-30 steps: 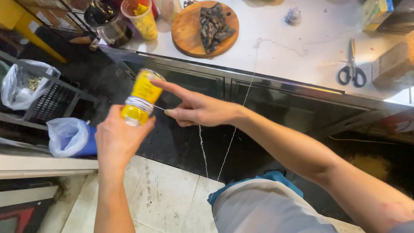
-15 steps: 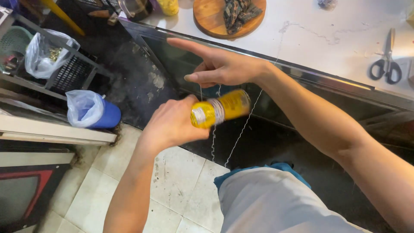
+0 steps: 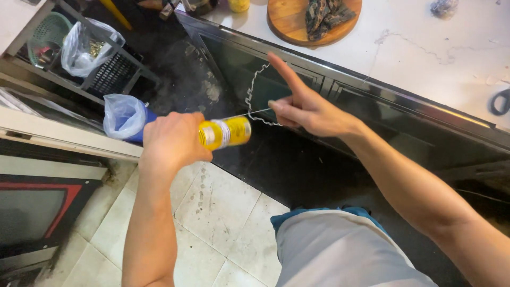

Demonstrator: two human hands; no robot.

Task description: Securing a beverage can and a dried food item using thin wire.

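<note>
the right hand pinches a thin white curling string at frame centre, forefinger pointing up; the left hand grips a yellow cylindrical spool just left. the string seems mid-unwinding from the spool, above the black cabinet front and pale floor tiles.

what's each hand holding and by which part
Left hand grips the yellow cylindrical spool by its rear end. Right hand pinches the thin white string near the spool.

We see the scissors cut off at the right edge; our left hand hides the yellow spool's near end.
</note>
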